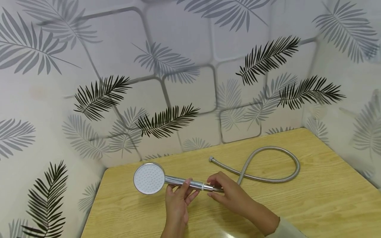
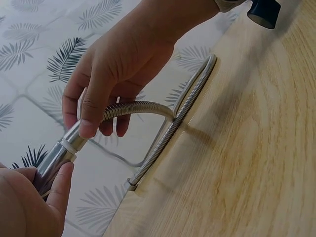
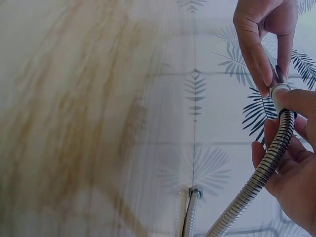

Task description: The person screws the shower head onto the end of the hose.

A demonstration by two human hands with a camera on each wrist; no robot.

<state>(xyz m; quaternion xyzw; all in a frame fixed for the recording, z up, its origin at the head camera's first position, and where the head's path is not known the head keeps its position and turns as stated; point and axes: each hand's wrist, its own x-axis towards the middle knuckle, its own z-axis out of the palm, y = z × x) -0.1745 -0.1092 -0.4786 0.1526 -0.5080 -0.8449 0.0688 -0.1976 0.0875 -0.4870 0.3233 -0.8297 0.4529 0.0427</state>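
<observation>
A chrome shower head [image 1: 148,178] with a round white nozzle face is held just above the wooden table. My left hand [image 1: 178,201] grips its handle [image 1: 178,181]. At the handle's lower end, past a pale ring, my right hand [image 1: 230,193] pinches the metal connector of the flexible shower hose [image 1: 275,180]. In the left wrist view, the thumb and fingers of the right hand [image 2: 116,69] close round that connector [image 2: 74,137]. The right wrist view has the left hand [image 3: 266,29] on the handle and the ribbed hose [image 3: 256,180] running down from the joint.
The hose loops over the right side of the wooden table [image 1: 321,195], and its free end nut [image 1: 211,159] lies near the back edge. A wall with leaf-patterned covering [image 1: 190,89] rises behind the table. A dark object [image 2: 264,12] shows at the left wrist view's top edge.
</observation>
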